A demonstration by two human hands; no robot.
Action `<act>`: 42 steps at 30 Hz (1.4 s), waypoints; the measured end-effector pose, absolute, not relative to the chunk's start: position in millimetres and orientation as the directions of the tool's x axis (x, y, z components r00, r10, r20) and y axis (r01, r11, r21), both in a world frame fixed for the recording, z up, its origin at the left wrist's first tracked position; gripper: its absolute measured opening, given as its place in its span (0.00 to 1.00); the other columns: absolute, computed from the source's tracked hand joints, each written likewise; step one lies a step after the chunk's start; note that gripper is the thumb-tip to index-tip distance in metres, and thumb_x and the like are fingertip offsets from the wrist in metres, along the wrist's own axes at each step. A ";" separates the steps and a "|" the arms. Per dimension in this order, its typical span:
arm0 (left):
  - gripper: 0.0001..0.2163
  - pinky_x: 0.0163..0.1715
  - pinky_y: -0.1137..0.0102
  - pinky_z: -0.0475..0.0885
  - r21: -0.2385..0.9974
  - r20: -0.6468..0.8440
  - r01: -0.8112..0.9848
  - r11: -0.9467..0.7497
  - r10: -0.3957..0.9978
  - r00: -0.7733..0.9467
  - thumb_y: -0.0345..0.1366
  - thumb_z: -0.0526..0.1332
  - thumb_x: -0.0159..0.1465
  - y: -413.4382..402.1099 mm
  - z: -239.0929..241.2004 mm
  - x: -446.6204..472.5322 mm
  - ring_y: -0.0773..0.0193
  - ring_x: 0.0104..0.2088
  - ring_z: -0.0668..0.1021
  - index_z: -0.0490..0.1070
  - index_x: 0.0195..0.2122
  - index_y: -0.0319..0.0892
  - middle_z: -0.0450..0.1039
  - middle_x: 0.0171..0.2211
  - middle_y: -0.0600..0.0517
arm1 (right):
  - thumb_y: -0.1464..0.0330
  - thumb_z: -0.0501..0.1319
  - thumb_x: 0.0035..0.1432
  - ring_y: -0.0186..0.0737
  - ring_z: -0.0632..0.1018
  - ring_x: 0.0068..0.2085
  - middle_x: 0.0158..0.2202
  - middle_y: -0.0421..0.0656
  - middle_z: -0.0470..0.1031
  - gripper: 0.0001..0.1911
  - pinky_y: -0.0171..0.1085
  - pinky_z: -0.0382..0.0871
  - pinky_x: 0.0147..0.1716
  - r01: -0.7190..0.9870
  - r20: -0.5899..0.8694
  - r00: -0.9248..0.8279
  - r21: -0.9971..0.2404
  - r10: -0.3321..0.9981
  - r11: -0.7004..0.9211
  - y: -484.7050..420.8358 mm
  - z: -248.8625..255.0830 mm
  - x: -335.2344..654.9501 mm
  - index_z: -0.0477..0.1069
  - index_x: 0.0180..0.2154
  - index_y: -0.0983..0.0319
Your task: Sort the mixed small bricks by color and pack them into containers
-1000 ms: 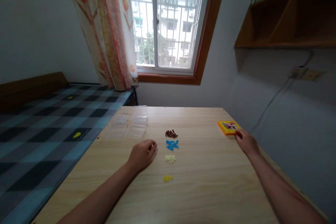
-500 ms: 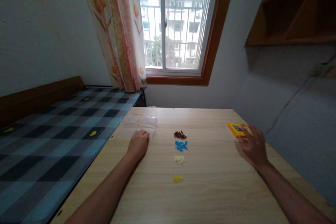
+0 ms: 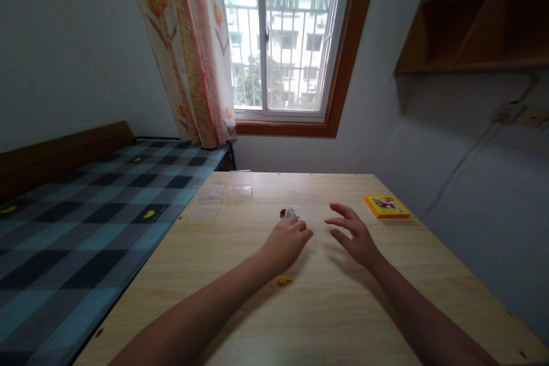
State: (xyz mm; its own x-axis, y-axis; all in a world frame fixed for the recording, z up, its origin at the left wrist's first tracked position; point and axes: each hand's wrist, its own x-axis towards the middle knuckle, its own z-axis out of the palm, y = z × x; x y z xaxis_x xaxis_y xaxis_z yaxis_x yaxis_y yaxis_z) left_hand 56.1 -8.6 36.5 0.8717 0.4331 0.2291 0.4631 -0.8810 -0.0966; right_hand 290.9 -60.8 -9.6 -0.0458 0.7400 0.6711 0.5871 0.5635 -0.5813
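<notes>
A clear plastic bag (image 3: 293,211) is now brought from the table's left side to its middle, pinched in the left hand (image 3: 288,243) beside the dark brown pieces (image 3: 282,213); three clear bags (image 3: 208,209) are left behind. The yellow box (image 3: 387,206) is no longer touched by the right hand (image 3: 354,234), whose fingers are spread wide near the bag, so two-handed handling seems to be made possible. The held bag is seemingly extended toward the window (image 3: 283,40); its long axis and mouth cannot be made out.
</notes>
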 end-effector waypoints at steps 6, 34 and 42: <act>0.05 0.38 0.63 0.70 -0.121 0.206 0.338 -0.933 0.309 0.928 0.30 0.57 0.67 -18.2 29.5 104.1 0.56 0.38 0.75 0.73 0.37 0.41 0.74 0.35 0.45 | 0.55 0.62 0.60 0.43 0.77 0.48 0.49 0.48 0.76 0.18 0.38 0.76 0.44 0.447 0.481 0.023 -0.789 0.876 0.422 -32.6 -18.0 300.9 0.78 0.47 0.58; 0.18 0.32 0.66 0.67 -0.029 0.064 0.464 -0.885 0.462 0.885 0.55 0.53 0.66 151.0 -19.7 38.7 0.53 0.34 0.80 0.69 0.42 0.45 0.78 0.36 0.45 | 0.61 0.62 0.56 0.43 0.78 0.41 0.43 0.48 0.79 0.18 0.41 0.74 0.42 0.460 0.319 0.280 -0.873 0.905 0.165 -4.1 -88.5 338.4 0.80 0.45 0.62; 0.17 0.32 0.67 0.68 -0.055 0.065 0.448 -0.892 0.445 0.893 0.50 0.50 0.70 157.3 -25.1 44.6 0.55 0.32 0.80 0.71 0.42 0.45 0.78 0.35 0.45 | 0.61 0.61 0.57 0.42 0.78 0.41 0.44 0.48 0.79 0.18 0.40 0.73 0.42 0.482 0.311 0.268 -0.863 0.912 0.153 -5.7 -85.1 337.1 0.79 0.45 0.61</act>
State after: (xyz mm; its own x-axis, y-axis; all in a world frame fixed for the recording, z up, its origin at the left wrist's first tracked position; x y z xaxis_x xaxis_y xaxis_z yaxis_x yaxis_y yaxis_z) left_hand 44.6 157.3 -25.1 0.8933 0.4447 0.0653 0.4482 -0.8922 -0.0552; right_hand 337.1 -5.7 -85.1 0.2683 0.9118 0.3108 0.4815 0.1525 -0.8631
